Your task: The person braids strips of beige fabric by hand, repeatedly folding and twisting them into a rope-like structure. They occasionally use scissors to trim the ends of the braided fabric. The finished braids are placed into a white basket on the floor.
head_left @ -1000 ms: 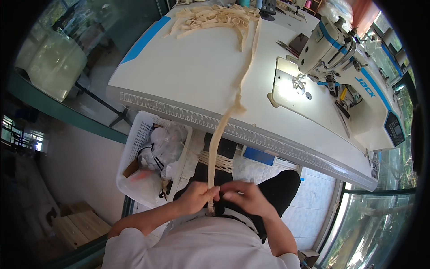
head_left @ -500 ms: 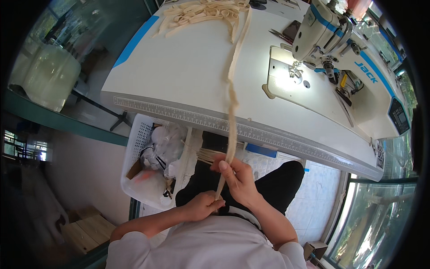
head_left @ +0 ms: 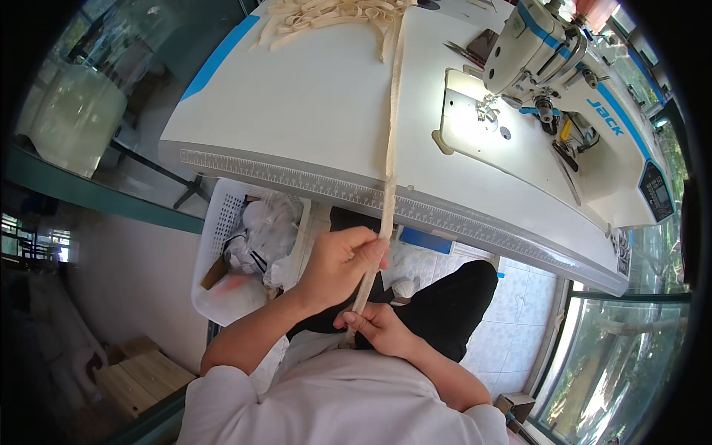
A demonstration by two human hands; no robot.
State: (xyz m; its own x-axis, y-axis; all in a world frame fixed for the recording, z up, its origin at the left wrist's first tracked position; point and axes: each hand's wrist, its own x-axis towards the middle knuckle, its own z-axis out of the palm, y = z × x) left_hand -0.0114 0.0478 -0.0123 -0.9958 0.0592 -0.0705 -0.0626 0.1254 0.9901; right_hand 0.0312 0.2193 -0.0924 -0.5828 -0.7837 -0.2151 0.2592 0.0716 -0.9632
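Left hand point(head_left: 334, 268) has moved up the strip point(head_left: 393, 133), right hand point(head_left: 383, 329) down. Both pinch the strip between thumb and fingers. Strip crosses the table's point(head_left: 304, 111) front edge, long axis fore-and-aft, extending ahead of both hands; left hand is nearer the table.

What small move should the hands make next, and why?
Probably the right hand should reach up past the left hand and draw down more strip: the left pinches it higher, the right holds it lower, and its upper length lies across the table toward the loose pile.
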